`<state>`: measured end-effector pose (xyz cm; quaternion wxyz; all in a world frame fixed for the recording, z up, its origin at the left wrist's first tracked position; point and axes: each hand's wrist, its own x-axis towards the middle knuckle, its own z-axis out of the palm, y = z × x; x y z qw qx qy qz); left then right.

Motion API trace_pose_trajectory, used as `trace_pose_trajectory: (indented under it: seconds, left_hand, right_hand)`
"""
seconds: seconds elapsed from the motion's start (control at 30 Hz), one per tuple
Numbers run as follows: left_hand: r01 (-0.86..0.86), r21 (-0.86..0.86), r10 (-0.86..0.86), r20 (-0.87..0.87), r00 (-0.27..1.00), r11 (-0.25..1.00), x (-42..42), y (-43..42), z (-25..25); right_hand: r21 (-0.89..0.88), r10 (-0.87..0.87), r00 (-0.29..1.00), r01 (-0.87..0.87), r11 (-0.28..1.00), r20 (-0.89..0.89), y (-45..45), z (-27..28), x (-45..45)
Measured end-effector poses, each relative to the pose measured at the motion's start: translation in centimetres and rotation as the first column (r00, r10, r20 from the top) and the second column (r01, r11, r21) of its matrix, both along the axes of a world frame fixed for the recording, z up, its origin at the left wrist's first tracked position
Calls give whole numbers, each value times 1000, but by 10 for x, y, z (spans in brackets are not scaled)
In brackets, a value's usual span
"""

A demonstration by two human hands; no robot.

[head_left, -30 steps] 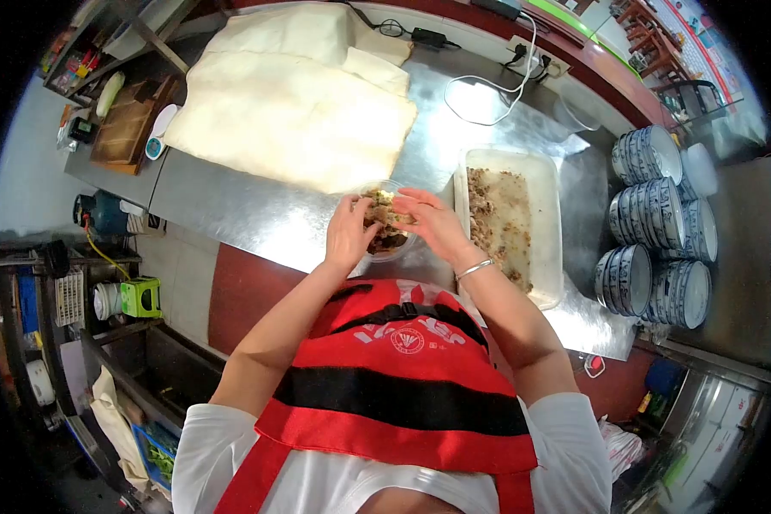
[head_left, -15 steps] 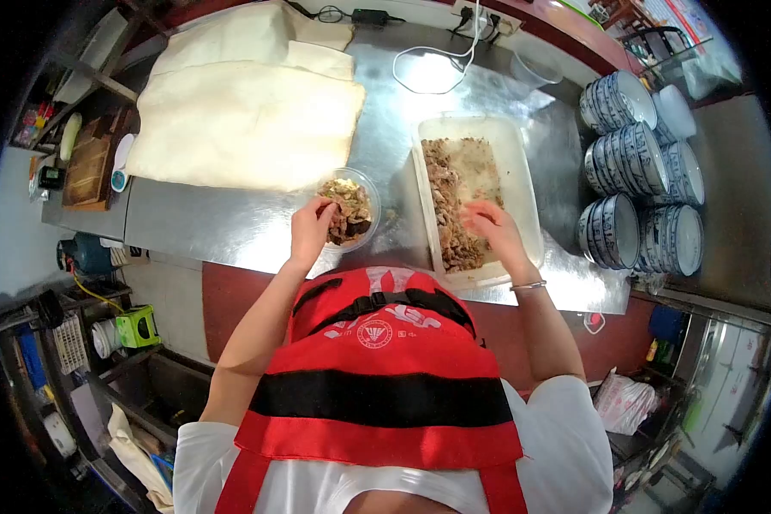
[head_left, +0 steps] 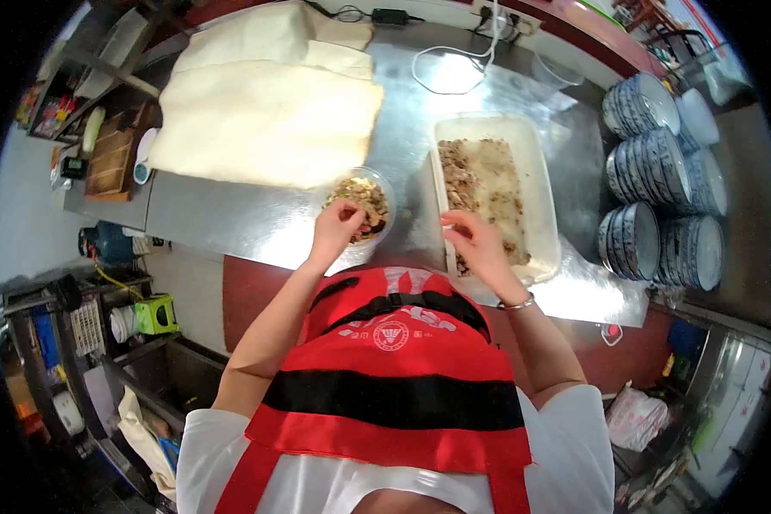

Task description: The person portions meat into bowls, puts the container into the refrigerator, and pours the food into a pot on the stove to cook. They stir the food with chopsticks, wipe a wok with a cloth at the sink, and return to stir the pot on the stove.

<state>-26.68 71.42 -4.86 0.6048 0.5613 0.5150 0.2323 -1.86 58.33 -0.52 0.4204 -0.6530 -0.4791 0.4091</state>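
Observation:
My left hand (head_left: 339,230) is over the near left side of a clear round plastic bowl (head_left: 391,206), its fingers pinched together. Chopped brown meat (head_left: 367,195) with paler bits fills that bowl. To the right, my right hand (head_left: 478,243) hangs over the left wall of a deep white rectangular tub (head_left: 541,197), fingers curled inward; what they hold, if anything, is hidden. Chopped meat (head_left: 458,176) lies along the tub's left side, and thinner scraps with liquid cover the rest of its bottom.
Large pale sheets (head_left: 265,120) cover the back left of the steel table (head_left: 411,154). Stacks of patterned bowls (head_left: 647,167) stand at the right. A white cable (head_left: 441,92) loops at the back, and a wooden board (head_left: 111,163) is at far left.
My right hand has shifted left within the tub, toward its left wall. My left hand stays at the round bowl. The whole view has slid slightly to the right.

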Motion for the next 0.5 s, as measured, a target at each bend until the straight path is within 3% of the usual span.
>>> trace_pose_trajectory:
  seconds: [0.1, 0.17, 0.4, 0.5]
  left_hand:
    - [52, 109, -42, -88, 995, 993, 1, -8, 22]
    - [23, 134, -17, -44, 999, 991, -1, -11, 16]
    - [-36, 106, 34, 26, 999, 994, -15, -16, 16]
    - [-10, 182, 26, -84, 996, 983, -15, -19, 18]
  right_hand:
    - [40, 70, 997, -72, 997, 36, 34, 9, -51]
    - [11, 95, 989, -97, 995, 112, 55, -5, -73]
    - [8, 128, 992, -128, 992, -2, 77, -20, -98]
    - [11, 103, 995, -103, 995, 3, 76, -23, -103]
